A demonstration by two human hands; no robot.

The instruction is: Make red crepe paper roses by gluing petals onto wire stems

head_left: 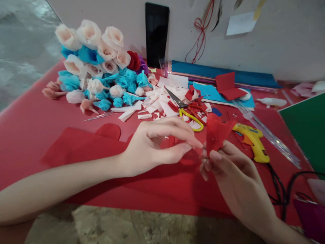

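Note:
My right hand [235, 171] pinches a red crepe-paper flower [215, 133] at its base, the petals standing upright above the thumb. To the left of it, my left hand [162, 144] reaches in with thumb and forefinger pinched together; the forefinger's tip meets the right fingers at the flower's base. Whatever lies in that left pinch is too small to make out. Red paper sheets [83, 144] lie under and beside my left forearm. Just beyond the hands rest scissors with yellow handles [191, 118] and a yellow glue gun [254, 140].
Finished white, blue and pink paper flowers [88, 61] are heaped at the back left. Paper scraps [162, 101] spread across the middle. A black phone [156, 35] leans on the wall. Clear glue sticks [274, 135], a white bottle [271, 101] and black cables [281, 193] lie at right.

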